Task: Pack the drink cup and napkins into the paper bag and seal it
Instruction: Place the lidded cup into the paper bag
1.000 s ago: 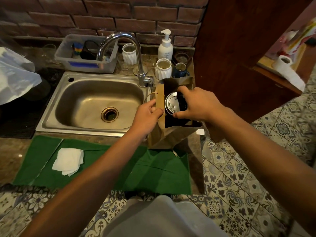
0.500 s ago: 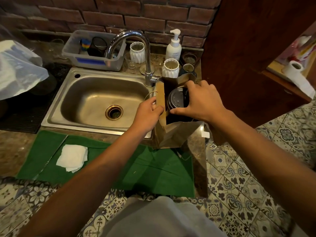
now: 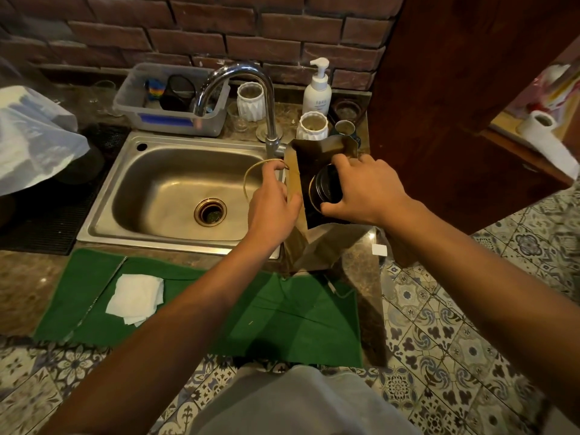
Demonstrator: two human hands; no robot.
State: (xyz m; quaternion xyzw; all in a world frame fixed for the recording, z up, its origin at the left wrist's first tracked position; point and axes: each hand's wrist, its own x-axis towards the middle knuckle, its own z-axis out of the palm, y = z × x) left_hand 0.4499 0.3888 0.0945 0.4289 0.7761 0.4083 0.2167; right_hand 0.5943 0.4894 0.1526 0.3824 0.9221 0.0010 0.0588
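A brown paper bag (image 3: pixel 317 243) stands open on the counter right of the sink. My left hand (image 3: pixel 271 205) pinches its left wall near the rim, beside the bag's thin loop handle (image 3: pixel 251 174). My right hand (image 3: pixel 364 189) grips a dark lidded drink cup (image 3: pixel 324 189) that sits inside the bag's mouth; only the lid and upper part show. A small stack of white napkins (image 3: pixel 136 298) lies on the green cloth (image 3: pixel 282 321) at the lower left, apart from both hands.
A steel sink (image 3: pixel 175 189) with a curved tap (image 3: pixel 251 98) lies left of the bag. Behind it stand white ribbed cups (image 3: pixel 312 125), a soap pump bottle (image 3: pixel 317 89) and a plastic tub (image 3: pixel 169 102). A wooden post (image 3: pixel 455 105) rises at right; a paper roll (image 3: pixel 546 136) beyond.
My right hand has lowered the cup deeper into the bag. The left hand keeps its hold on the bag's left wall. The camera has shifted slightly.
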